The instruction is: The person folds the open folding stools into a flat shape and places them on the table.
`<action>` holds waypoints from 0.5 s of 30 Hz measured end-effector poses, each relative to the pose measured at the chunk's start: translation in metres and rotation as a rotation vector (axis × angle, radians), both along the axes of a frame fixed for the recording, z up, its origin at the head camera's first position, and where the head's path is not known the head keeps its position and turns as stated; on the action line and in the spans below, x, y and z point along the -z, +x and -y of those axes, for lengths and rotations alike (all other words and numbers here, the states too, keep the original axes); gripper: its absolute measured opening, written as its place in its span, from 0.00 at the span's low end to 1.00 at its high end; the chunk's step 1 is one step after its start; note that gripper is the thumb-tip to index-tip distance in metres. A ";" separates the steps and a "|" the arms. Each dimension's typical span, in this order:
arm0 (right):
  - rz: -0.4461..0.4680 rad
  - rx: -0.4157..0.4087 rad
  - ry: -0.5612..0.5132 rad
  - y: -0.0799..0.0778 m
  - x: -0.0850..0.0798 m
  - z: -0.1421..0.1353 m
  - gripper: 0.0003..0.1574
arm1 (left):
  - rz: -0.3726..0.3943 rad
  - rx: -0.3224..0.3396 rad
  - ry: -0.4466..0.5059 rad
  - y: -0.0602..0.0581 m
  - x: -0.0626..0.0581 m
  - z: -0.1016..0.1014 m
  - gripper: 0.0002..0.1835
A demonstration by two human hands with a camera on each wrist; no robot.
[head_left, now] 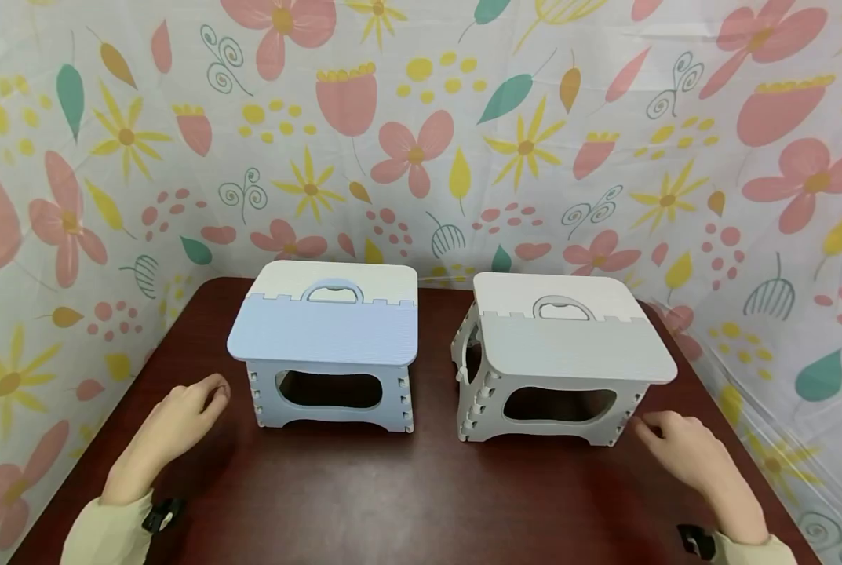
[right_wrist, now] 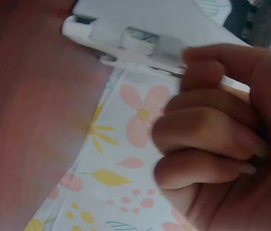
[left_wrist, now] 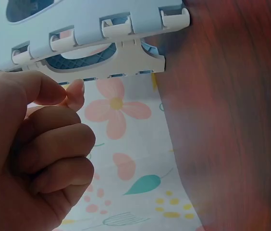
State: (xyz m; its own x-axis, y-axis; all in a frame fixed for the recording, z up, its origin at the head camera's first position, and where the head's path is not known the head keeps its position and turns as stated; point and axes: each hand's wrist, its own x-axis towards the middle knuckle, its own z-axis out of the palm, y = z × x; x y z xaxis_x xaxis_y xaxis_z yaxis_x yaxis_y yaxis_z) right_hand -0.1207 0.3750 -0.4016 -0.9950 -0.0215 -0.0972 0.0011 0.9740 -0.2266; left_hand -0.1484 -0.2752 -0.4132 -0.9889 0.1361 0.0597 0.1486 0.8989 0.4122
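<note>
A blue-and-white folding step stool (head_left: 325,333) stands upright left of centre in the head view, its handle cutout at the middle of the top. My left hand (head_left: 173,420) hovers to its left, apart from it. In the left wrist view its fingers (left_wrist: 61,144) are loosely curled with nothing in them, close to the stool's hinged side (left_wrist: 87,29). A grey-and-white folding step stool (head_left: 576,345) stands on the right, turned slightly. Near its lower right corner is my right hand (head_left: 692,455); the fingers (right_wrist: 203,130) curl loosely around nothing. Whether it touches the stool I cannot tell.
Both stools stand on a dark red-brown wooden table (head_left: 392,502), with a gap between them. A flower-printed sheet (head_left: 421,157) hangs behind the table and along both sides. A dark band (head_left: 162,514) sits at the left wrist and another (head_left: 696,541) at the right.
</note>
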 end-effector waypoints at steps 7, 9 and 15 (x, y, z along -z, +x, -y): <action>0.231 -0.087 -0.133 0.007 -0.006 0.007 0.16 | -0.033 -0.009 0.015 0.006 -0.002 -0.007 0.09; 0.282 -0.119 -0.203 0.008 -0.007 0.011 0.17 | -0.042 -0.019 0.012 0.008 -0.004 -0.010 0.10; 0.302 -0.238 -0.305 0.011 -0.009 0.021 0.21 | -0.084 -0.033 -0.005 0.010 -0.007 -0.015 0.10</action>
State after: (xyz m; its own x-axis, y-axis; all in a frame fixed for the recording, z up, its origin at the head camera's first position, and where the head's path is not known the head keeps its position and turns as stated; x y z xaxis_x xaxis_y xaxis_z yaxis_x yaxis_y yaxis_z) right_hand -0.1099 0.3541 -0.3926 -0.8872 -0.3176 -0.3347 -0.1042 0.8446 -0.5252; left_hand -0.1385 -0.2600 -0.4059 -0.9844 0.1039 0.1422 0.1526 0.9059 0.3950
